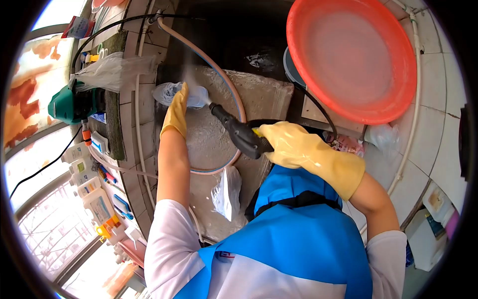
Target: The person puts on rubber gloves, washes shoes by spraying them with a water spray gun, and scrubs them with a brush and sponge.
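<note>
My left hand (176, 113), in a yellow rubber glove, is closed on a pale bluish-white item (198, 95) shaped like a shoe, over the far left of the stone slab (269, 97). Part of the item is behind the glove. My right hand (291, 144), also gloved, grips a black spray gun (238, 132) whose nozzle points left at the item. Water mist rises where the spray strikes. Nearer me on the slab lies a second whitish item (227, 193), its kind unclear. A pinkish-brown hose (233, 89) curves across the slab.
A large red basin (295, 37) of cloudy water stands at the far right, above a grey bucket (291, 67). A green machine (68, 104) sits on the left ledge, with several bottles (97, 204) nearer me. A pale pipe (412, 94) runs along the right tiles.
</note>
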### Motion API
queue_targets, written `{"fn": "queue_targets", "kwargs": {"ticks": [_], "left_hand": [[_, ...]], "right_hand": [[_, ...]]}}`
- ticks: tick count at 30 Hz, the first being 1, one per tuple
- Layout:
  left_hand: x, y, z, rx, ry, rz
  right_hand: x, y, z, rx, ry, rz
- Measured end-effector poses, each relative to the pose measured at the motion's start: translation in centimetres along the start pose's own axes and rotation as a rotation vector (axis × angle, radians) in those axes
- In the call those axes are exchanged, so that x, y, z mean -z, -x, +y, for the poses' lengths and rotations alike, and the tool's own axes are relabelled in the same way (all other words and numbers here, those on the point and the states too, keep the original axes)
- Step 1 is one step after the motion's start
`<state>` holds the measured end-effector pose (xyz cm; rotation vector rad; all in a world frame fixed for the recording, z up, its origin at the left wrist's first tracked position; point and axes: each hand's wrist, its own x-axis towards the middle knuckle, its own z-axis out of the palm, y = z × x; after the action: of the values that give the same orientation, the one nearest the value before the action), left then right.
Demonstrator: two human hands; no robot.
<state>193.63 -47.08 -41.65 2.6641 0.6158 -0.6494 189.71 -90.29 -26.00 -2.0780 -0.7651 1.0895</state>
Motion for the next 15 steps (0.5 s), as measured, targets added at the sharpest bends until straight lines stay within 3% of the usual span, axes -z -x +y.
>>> {"fn": "queue_targets", "kwargs": {"ticks": [1, 2, 5, 6, 10, 15], "left_hand": [[0.0, 0.4, -0.2, -0.004, -0.006, 0.003], [0.0, 0.5, -0.3, -0.01, -0.006, -0.003], [0.1, 1.1, -0.7, -0.027, -0.008, -0.008], [0.1, 1.4, -0.8, -0.032, -0.008, -0.011], [0.6, 2.0, -0.7, -0.052, -0.011, -0.039], [0.5, 1.6, 1.0, -0.049, -0.013, -0.085]], "right_hand": [[0.1, -0.1, 0.0, 0.025, -0.023, 0.089], [1.6, 0.2, -1.2, -0.048, -0.033, -0.124], [1.3, -0.6, -0.3, -0.079, 0.014, -0.157], [0.4, -0.6, 1.0, -0.046, 0.053, -0.006], [1.4, 0.3, -0.3, -0.099, -0.018, -0.157], [1.0, 0.7, 0.2, -0.067, 0.116, -0.318]]}}
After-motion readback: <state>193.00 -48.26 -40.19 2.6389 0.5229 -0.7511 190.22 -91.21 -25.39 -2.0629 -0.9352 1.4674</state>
